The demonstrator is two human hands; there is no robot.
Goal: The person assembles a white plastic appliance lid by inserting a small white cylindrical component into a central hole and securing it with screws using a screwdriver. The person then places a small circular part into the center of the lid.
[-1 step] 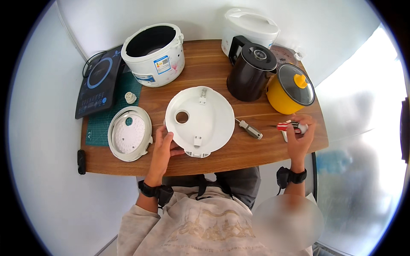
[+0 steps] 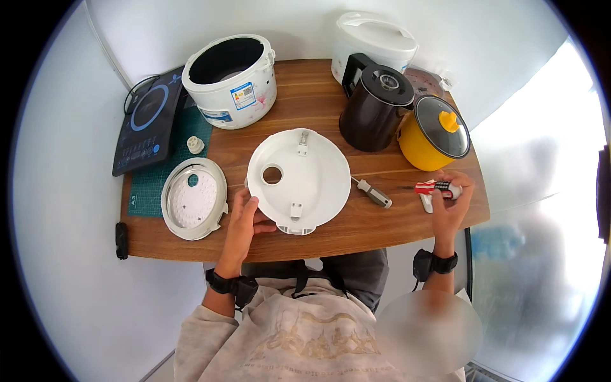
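A round white plastic lid shell lies with its hollow side up in the middle of the table. It has a round hole at its left and small metal brackets at its far and near sides. My left hand grips its near left rim, the thumb on the edge and some fingers hidden under it. Over at the right, my right hand is closed on a screwdriver with a red, black and pale handle, its thin shaft pointing left. Close below that handle lies a small white piece, partly covered by the hand.
A grey-handled screwdriver, dark kettle and yellow pot stand around the right side. Further left are an inner lid, white cap, cutting mat, induction cooker and rice cooker body. Another white cooker stands behind.
The fingers of my right hand have shifted slightly, and more of the screwdriver's handle shows. My left hand and the lid shell stay where they were.
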